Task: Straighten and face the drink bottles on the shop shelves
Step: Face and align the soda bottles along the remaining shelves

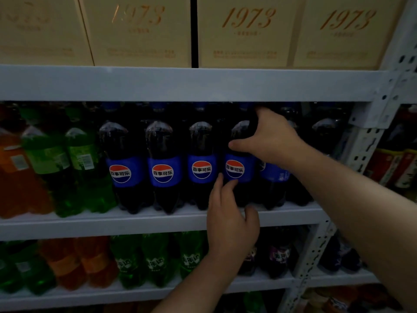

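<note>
Gripped cola bottle [239, 169] stands upright, logo facing forward.

The grey shelf [112, 224] carries upright cola bottles [162, 172], green bottles [83, 168] and an orange bottle [18, 181].

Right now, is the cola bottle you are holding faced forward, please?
Yes, faced forward: the cola bottle shows its round logo to the front.

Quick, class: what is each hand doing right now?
Left hand: open, fingertips touching the label of the fourth Pepsi bottle.
Right hand: gripping the same bottle's shoulder.
</note>
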